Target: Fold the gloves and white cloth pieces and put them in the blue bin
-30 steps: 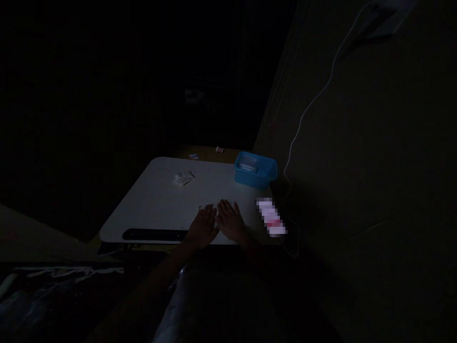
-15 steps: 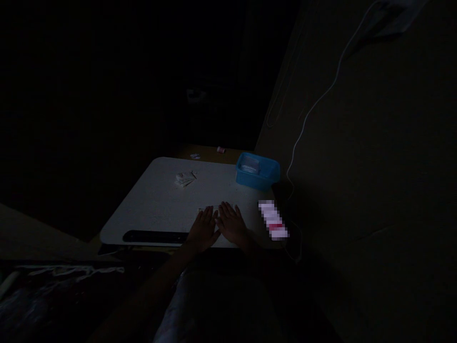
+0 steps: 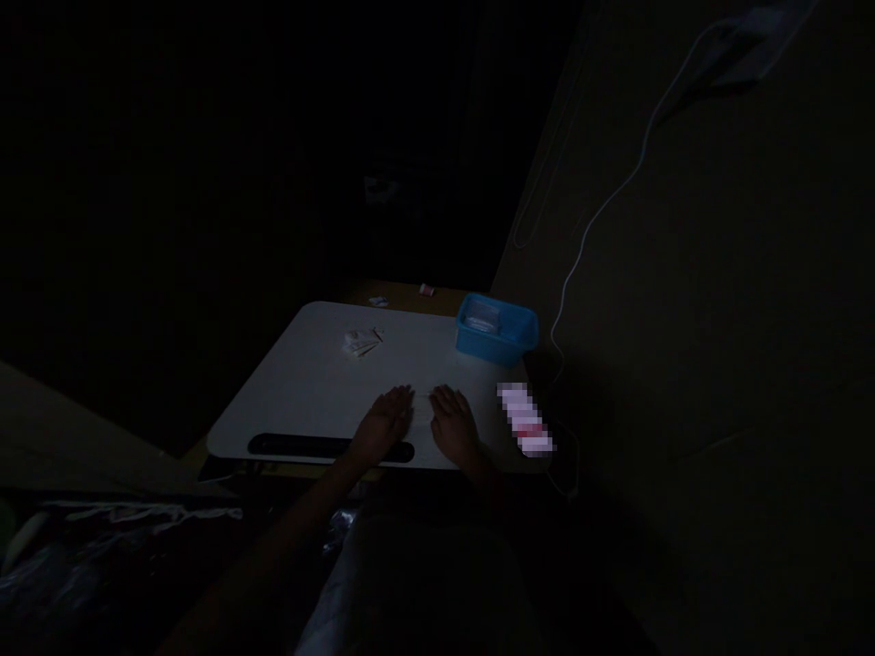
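Note:
Dim light leaves much detail lost. On the near part of the white folding table [image 3: 293, 383], a thin pale flat piece [image 3: 422, 405], like paper or a packet, lies between my hands. My left hand [image 3: 383, 426] covers its left end, fingers pressed together and bent. Over the right end, my right hand [image 3: 455, 428] has its fingers curled down; the thumbs are hard to make out. Farther back on the tabletop sits a small fanned pile of white packets [image 3: 362, 342].
A blue plastic basket [image 3: 496, 344] with a clear-wrapped pack [image 3: 482, 316] stands at the back right. A pixelated phone-like object [image 3: 525, 419] lies by the right edge. Behind are a small pink-and-white item [image 3: 427, 290] and scraps [image 3: 378, 301]. A white cable [image 3: 605, 196] hangs along the wall.
My hands, side by side and flat on the pale piece before, have moved apart to its two ends, with fingers more bent. The view has shifted slightly.

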Demonstrator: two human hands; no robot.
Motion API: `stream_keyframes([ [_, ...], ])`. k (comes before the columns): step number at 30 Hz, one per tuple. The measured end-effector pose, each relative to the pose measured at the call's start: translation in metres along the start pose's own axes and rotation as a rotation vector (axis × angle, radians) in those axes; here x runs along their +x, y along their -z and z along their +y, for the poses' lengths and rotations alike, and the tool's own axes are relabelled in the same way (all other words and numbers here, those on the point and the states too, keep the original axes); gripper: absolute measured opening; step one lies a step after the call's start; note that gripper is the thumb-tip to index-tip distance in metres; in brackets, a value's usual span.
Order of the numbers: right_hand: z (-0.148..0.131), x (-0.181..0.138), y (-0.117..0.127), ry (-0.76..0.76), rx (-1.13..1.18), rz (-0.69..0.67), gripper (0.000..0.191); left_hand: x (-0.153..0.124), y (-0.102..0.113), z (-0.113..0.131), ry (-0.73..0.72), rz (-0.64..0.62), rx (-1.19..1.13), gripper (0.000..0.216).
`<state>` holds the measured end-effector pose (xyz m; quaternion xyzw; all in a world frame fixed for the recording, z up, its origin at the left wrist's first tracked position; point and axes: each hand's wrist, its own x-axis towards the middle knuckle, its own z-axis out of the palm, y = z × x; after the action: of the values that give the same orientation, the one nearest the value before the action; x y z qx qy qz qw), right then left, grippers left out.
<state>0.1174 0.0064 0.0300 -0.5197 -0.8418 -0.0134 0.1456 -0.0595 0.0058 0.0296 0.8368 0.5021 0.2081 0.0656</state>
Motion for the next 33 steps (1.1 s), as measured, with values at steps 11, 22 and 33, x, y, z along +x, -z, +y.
stream_keyframes([
  [11,-0.005,0.000,-0.005,0.025,-0.038,-0.012,0.053,-0.009,-0.013,0.002,0.003,-0.056,0.310,0.051],
  [22,0.011,0.004,-0.017,-0.179,0.172,0.183,0.046,-0.011,-0.016,0.001,-0.005,-0.032,0.331,0.051],
  [33,0.022,0.032,-0.023,-0.602,0.696,0.192,0.052,-0.010,-0.016,-0.002,-0.025,-0.054,0.303,0.051],
])
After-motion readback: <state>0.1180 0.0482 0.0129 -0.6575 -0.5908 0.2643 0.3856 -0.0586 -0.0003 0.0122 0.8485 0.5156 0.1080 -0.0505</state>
